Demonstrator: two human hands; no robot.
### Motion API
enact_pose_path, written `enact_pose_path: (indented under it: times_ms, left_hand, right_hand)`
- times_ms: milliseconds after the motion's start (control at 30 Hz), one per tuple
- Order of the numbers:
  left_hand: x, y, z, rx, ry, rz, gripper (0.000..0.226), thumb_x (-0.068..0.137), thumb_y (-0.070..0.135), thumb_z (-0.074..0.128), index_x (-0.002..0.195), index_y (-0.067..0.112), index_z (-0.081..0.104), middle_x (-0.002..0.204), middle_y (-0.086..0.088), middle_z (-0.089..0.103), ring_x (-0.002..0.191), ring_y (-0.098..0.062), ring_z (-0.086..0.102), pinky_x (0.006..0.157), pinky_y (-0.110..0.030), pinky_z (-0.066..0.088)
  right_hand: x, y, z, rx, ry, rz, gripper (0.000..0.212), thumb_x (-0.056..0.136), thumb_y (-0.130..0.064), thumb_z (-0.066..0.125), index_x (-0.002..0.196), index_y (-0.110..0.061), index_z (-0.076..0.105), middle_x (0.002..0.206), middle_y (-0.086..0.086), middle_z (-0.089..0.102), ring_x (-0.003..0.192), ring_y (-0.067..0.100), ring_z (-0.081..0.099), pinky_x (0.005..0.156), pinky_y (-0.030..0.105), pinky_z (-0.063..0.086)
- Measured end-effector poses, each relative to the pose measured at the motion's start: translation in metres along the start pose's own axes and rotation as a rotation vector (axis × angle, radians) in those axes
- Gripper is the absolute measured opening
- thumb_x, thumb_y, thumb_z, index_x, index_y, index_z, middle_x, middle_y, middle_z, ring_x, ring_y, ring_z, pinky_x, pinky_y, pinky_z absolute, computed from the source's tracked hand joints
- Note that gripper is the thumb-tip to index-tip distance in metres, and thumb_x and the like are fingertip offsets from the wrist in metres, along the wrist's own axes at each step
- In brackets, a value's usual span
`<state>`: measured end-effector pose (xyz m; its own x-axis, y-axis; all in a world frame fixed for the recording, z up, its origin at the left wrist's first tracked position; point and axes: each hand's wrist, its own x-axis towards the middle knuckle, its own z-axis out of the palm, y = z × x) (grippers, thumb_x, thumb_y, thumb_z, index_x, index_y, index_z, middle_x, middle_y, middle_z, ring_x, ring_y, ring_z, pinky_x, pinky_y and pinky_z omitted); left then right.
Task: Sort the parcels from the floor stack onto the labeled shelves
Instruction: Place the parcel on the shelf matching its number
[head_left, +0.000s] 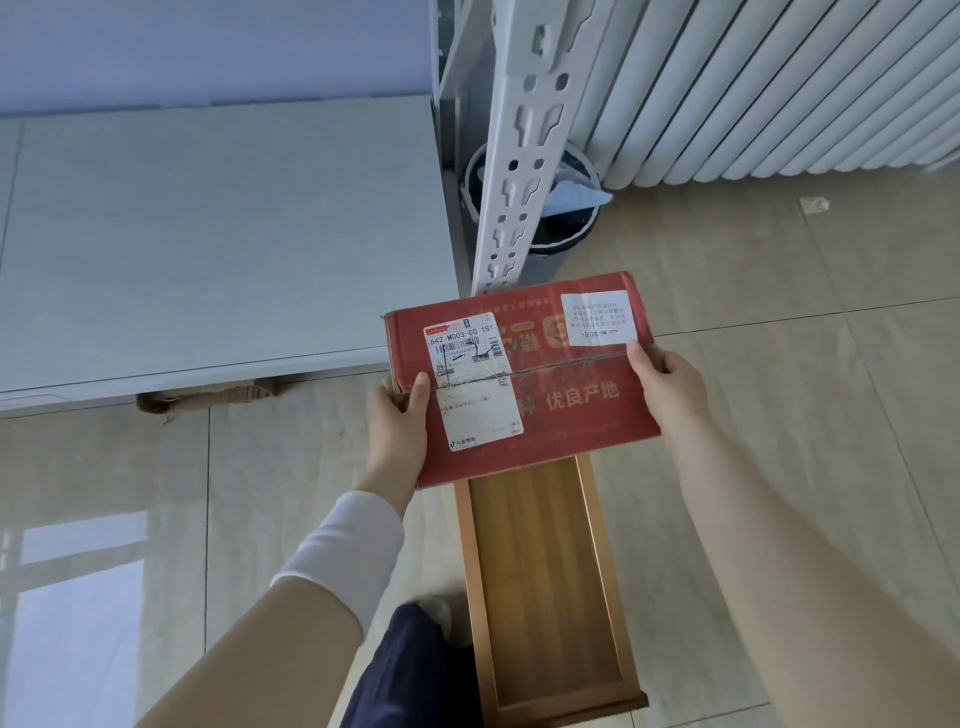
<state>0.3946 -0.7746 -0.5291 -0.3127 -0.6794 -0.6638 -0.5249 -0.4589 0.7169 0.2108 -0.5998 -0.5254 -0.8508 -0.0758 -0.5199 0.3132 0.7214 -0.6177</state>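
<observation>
We see a plain storeroom: a white slotted steel rack post (519, 156) rises at top centre, its pale shelf board (208, 234) fills the upper left, a ribbed radiator (753, 88) lines the upper right, with glossy floor tiles (779, 291) below.

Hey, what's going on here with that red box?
A person is holding a red box in the air with both hands. The left hand grips its left edge and the right hand grips its right edge. A white shipping label faces up on top of it. The box is above a wooden panel, right beside a white shelf. It has not been put on the shelf yet.
</observation>
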Motion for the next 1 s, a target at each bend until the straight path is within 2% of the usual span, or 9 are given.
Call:
enact_pose_path:
  times_ms: [100, 233, 367, 633, 767, 867, 1000]
  left_hand:
    - [-0.030, 0.003, -0.018, 0.031, -0.012, -0.022, 0.027, 0.096, 0.040, 0.045, 0.109, 0.017, 0.043, 0.088, 0.007, 0.057, 0.074, -0.007, 0.057, 0.056, -0.025, 0.043]
    - [-0.090, 0.002, -0.056, 0.049, -0.031, -0.089, 0.030, 0.094, 0.042, 0.047, 0.112, 0.018, 0.044, 0.099, 0.001, 0.061, 0.085, -0.017, 0.061, 0.077, -0.039, 0.054]
    - [-0.159, 0.000, -0.102, 0.019, -0.013, -0.102, 0.026, 0.095, 0.037, 0.048, 0.108, 0.015, 0.043, 0.087, 0.005, 0.056, 0.077, -0.013, 0.057, 0.067, -0.031, 0.049]
    - [-0.262, -0.040, -0.194, -0.044, 0.017, -0.066, 0.025, 0.094, 0.033, 0.051, 0.110, 0.016, 0.045, 0.087, 0.005, 0.059, 0.073, -0.009, 0.059, 0.061, -0.026, 0.049]
    - [-0.289, -0.056, -0.250, -0.048, 0.031, -0.068, 0.034, 0.086, 0.038, 0.063, 0.105, 0.019, 0.044, 0.088, 0.003, 0.059, 0.079, -0.016, 0.063, 0.067, -0.033, 0.054]
    - [-0.302, -0.058, -0.293, -0.099, 0.053, -0.038, 0.029, 0.086, 0.031, 0.065, 0.103, 0.017, 0.045, 0.092, 0.000, 0.061, 0.080, -0.017, 0.064, 0.069, -0.035, 0.055]
    - [-0.306, -0.061, -0.363, -0.094, 0.080, -0.004, 0.025, 0.085, 0.030, 0.067, 0.096, 0.019, 0.047, 0.089, 0.001, 0.061, 0.081, -0.019, 0.063, 0.072, -0.036, 0.054]
  right_hand:
    - [-0.034, 0.003, -0.013, 0.023, -0.008, 0.035, 0.049, 0.087, -0.055, 0.051, 0.115, -0.015, 0.059, 0.106, -0.001, 0.063, 0.097, 0.020, 0.059, 0.084, 0.035, 0.048]
    - [-0.107, 0.006, -0.039, 0.046, -0.031, 0.088, 0.047, 0.087, -0.053, 0.053, 0.111, -0.013, 0.057, 0.106, 0.001, 0.062, 0.095, 0.021, 0.060, 0.083, 0.037, 0.049]
    - [-0.186, 0.006, -0.060, 0.064, -0.087, 0.130, 0.043, 0.089, -0.051, 0.051, 0.111, -0.014, 0.051, 0.106, 0.001, 0.059, 0.095, 0.021, 0.058, 0.083, 0.037, 0.048]
    - [-0.317, 0.025, -0.061, 0.103, -0.165, 0.137, 0.038, 0.089, -0.050, 0.053, 0.102, -0.014, 0.048, 0.098, 0.000, 0.058, 0.087, 0.017, 0.057, 0.081, 0.035, 0.048]
    - [-0.372, 0.020, -0.044, 0.116, -0.198, 0.122, 0.039, 0.088, -0.049, 0.055, 0.103, -0.014, 0.049, 0.100, 0.000, 0.059, 0.087, 0.016, 0.059, 0.081, 0.036, 0.051]
    - [-0.411, 0.011, -0.024, 0.119, -0.218, 0.109, 0.040, 0.088, -0.048, 0.055, 0.106, -0.013, 0.050, 0.095, -0.002, 0.060, 0.083, 0.013, 0.060, 0.070, 0.031, 0.050]
    - [-0.466, -0.002, 0.014, 0.101, -0.231, 0.107, 0.047, 0.087, -0.052, 0.054, 0.115, -0.013, 0.049, 0.107, 0.001, 0.061, 0.089, 0.017, 0.061, 0.075, 0.034, 0.051]
